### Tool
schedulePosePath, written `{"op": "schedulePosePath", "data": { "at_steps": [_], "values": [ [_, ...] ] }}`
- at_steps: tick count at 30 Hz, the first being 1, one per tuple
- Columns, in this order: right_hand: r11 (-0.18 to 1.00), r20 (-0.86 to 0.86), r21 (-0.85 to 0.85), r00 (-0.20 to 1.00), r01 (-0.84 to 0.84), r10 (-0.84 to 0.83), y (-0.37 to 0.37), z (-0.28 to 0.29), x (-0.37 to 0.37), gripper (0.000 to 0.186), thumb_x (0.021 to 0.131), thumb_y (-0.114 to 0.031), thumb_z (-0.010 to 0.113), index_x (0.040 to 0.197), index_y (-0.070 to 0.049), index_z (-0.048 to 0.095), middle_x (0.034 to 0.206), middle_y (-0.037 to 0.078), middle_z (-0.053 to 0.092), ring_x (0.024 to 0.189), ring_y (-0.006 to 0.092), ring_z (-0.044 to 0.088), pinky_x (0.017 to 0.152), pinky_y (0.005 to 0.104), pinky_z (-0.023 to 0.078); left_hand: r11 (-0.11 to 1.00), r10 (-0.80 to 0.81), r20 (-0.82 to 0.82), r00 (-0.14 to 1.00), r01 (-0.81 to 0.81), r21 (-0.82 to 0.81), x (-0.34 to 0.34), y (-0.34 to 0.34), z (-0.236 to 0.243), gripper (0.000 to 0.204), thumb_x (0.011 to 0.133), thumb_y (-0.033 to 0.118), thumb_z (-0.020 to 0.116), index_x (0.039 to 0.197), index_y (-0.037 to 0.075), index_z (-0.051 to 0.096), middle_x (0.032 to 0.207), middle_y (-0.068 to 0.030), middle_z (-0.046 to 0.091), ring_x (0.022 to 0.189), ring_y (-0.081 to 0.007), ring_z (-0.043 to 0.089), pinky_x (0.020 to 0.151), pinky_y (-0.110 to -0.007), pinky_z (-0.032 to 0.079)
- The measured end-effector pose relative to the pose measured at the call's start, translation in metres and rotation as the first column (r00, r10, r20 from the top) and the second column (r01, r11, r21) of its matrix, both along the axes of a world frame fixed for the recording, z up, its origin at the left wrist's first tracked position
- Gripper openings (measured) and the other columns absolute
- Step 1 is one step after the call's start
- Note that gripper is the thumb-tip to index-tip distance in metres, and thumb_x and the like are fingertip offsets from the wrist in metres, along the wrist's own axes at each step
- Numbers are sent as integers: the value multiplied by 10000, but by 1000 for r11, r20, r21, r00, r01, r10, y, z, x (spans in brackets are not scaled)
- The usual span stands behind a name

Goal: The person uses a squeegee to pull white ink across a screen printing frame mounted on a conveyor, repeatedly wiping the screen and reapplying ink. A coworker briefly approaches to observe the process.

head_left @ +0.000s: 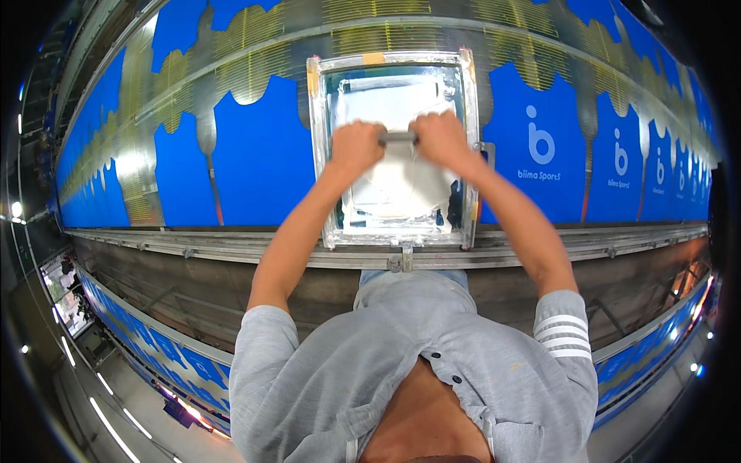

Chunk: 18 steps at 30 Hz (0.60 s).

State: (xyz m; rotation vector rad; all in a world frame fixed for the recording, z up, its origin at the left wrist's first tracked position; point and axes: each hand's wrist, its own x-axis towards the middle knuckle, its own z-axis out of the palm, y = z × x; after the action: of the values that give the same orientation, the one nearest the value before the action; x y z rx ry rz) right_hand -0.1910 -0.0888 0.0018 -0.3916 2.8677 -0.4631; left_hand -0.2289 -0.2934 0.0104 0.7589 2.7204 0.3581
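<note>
Both my hands grip a grey squeegee bar [399,137] over a rectangular screen frame [316,154] with silver edges and bits of orange tape. My left hand [359,143] is closed on the bar's left part, my right hand [442,140] on its right part. White ink [390,185] covers much of the screen's middle, with streaks near its edges. The frame rests across the long board between blue cut fabric panels, and a metal bracket [400,259] sits at its near edge on a rail.
Blue garment pieces [255,170] lie along the curving board to left and right, those on the right [525,100] bearing white prints. A metal rail [193,247] runs along the near edge. Other long boards [154,339] with blue pieces show behind me on both sides.
</note>
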Motion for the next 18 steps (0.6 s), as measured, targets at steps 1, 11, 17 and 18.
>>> {"op": "schedulePosePath", "data": {
  "at_steps": [1,11,17,18],
  "values": [
    [999,31,-35,1000,1,0,12,0,-30,132,761,-108,620,843,-121,723,829,105,711,833,308,690,764,465,466,999,37,-32,999,-38,-36,-29,4,-4,254,744,289,783,991,231,779,801,-112,727,772,-326,705,689,-443,570],
    [999,-143,-9,989,-33,31,27,-27,-77,191,705,-127,747,888,-108,696,894,79,654,917,266,644,1023,480,404,999,29,-104,994,-27,18,-86,5,-26,277,699,101,672,947,155,784,845,-122,726,797,-332,709,693,-443,566],
    [992,-165,-122,986,-43,23,-3,-14,46,153,696,-28,669,839,-78,653,871,67,592,910,248,617,1114,498,364,976,65,-141,988,-34,215,46,-24,-28,228,689,7,625,875,82,733,871,-102,717,776,-307,698,650,-415,560],
    [989,-161,-138,987,-49,26,-10,-13,69,159,683,-16,669,830,-71,648,862,64,588,899,250,612,1124,499,358,975,80,-120,990,-53,218,71,-31,-28,269,687,-9,624,911,86,737,884,-94,725,796,-304,701,656,-411,558]
  ]
}}
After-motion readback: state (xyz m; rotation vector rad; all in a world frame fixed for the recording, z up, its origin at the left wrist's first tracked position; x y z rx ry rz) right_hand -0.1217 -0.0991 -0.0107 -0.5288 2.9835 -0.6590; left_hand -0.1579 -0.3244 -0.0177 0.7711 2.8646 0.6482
